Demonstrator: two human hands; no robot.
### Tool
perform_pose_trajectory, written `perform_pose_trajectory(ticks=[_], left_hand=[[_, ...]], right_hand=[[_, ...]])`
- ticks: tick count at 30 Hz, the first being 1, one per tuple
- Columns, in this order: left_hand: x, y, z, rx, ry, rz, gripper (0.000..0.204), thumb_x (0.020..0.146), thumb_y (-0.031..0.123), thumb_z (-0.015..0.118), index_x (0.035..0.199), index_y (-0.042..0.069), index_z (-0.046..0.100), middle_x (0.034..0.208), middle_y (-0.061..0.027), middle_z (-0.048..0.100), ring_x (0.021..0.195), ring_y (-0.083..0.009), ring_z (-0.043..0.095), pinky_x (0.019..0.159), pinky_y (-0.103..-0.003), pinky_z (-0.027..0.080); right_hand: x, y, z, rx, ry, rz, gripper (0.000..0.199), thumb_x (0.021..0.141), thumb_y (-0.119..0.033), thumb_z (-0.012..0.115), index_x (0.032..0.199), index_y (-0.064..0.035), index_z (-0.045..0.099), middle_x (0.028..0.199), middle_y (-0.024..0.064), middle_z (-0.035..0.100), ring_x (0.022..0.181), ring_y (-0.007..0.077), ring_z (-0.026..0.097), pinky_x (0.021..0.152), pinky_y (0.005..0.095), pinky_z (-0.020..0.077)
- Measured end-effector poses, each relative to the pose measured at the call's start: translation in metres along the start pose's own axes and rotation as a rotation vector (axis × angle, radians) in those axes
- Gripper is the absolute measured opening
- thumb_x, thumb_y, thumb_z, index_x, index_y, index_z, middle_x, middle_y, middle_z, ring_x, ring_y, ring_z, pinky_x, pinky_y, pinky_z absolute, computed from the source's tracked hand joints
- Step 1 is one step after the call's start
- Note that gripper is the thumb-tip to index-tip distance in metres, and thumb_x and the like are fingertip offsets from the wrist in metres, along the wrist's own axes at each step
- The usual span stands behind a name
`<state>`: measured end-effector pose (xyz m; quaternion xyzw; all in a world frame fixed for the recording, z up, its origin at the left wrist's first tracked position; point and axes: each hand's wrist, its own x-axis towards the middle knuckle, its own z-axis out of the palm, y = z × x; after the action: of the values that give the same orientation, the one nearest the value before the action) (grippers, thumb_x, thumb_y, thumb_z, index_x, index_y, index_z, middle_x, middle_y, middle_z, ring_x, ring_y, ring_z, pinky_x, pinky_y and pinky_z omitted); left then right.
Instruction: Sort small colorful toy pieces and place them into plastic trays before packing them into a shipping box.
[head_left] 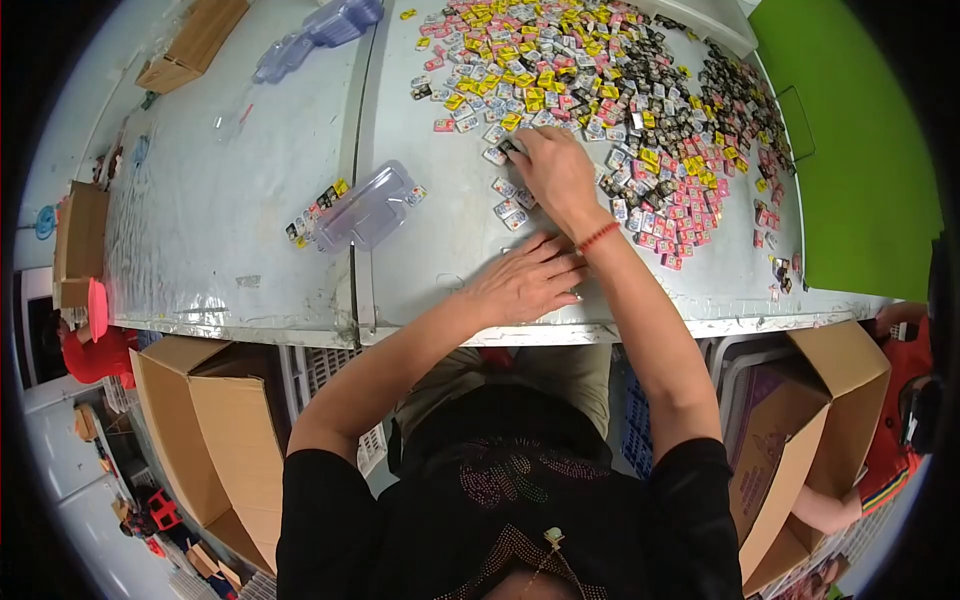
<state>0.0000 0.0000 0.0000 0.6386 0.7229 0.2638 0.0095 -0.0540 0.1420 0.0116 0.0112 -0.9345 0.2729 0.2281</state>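
Most of the small packets [535,100] lie loose across the far right of the worktop [240,200], apparently ungathered. At their near edge, the right hand [560,172] has its fingertips beside a dark packet [506,147]; whether its grip is closed on anything cannot be told. The left hand [525,287] lies nearer, palm down, grip loosely spread. Further left, one short row [321,208] sits beside a clear tray [370,222]; other trays [340,25] lie untouched beyond.

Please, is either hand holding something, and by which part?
Right hand: fingertips at a small black piece, grip unclear. Left hand: palm down, nothing visibly held.
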Motion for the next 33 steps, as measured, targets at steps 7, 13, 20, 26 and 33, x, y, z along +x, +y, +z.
perform_pose_trajectory(ticks=[7, 13, 20, 26, 33], left_hand=[[0.005, -0.001, -0.012, -0.030, 0.110, 0.021, 0.034, 0.084, 0.029, 0.067, 0.107, 0.005, 0.062, 0.113, -0.0090, 0.057, 0.116, -0.0292, 0.048, 0.104, -0.043, 0.036], [-0.016, -0.012, -0.030, 0.001, 0.317, -0.142, 0.033, 0.081, 0.020, 0.073, 0.109, 0.004, 0.063, 0.123, -0.0128, 0.058, 0.118, -0.0339, 0.052, 0.099, -0.047, 0.041], [-0.063, -0.001, -0.040, -0.068, 0.317, -0.377, 0.032, 0.081, 0.014, 0.073, 0.110, 0.003, 0.064, 0.125, -0.0123, 0.057, 0.118, -0.0324, 0.054, 0.097, -0.042, 0.045], [-0.021, 0.003, -0.032, -0.043, 0.273, -0.225, 0.039, 0.078, 0.014, 0.075, 0.112, -0.001, 0.063, 0.122, -0.0134, 0.060, 0.120, -0.0323, 0.053, 0.099, -0.042, 0.044], [-0.017, -0.008, -0.018, -0.011, 0.186, -0.183, 0.046, 0.076, 0.019, 0.077, 0.116, 0.000, 0.062, 0.126, -0.0111, 0.058, 0.120, -0.0305, 0.052, 0.098, -0.042, 0.044]], right_hand=[[0.011, 0.017, 0.019, -0.185, -0.073, -0.070, 0.015, 0.081, -0.016, 0.069, 0.091, -0.0036, 0.068, 0.086, 0.0174, 0.066, 0.084, 0.0363, 0.064, 0.075, 0.0429, 0.0526], [0.011, 0.024, 0.013, -0.109, -0.061, 0.001, 0.015, 0.081, -0.013, 0.068, 0.092, -0.0024, 0.067, 0.088, 0.0172, 0.067, 0.081, 0.0354, 0.065, 0.072, 0.0433, 0.0533], [-0.046, 0.020, -0.068, -0.014, 0.012, 0.132, 0.024, 0.082, -0.015, 0.073, 0.103, -0.0042, 0.070, 0.087, 0.0122, 0.070, 0.072, 0.0231, 0.068, 0.066, 0.0325, 0.0539], [-0.121, 0.013, -0.116, 0.060, -0.019, 0.465, 0.026, 0.081, -0.014, 0.075, 0.104, -0.0024, 0.070, 0.074, 0.0080, 0.067, 0.065, 0.0132, 0.061, 0.061, 0.0269, 0.0504], [-0.145, 0.018, -0.113, -0.118, -0.023, 0.371, 0.031, 0.080, -0.012, 0.076, 0.109, -0.0013, 0.067, 0.080, 0.0095, 0.067, 0.070, 0.0200, 0.064, 0.066, 0.0316, 0.0523]])
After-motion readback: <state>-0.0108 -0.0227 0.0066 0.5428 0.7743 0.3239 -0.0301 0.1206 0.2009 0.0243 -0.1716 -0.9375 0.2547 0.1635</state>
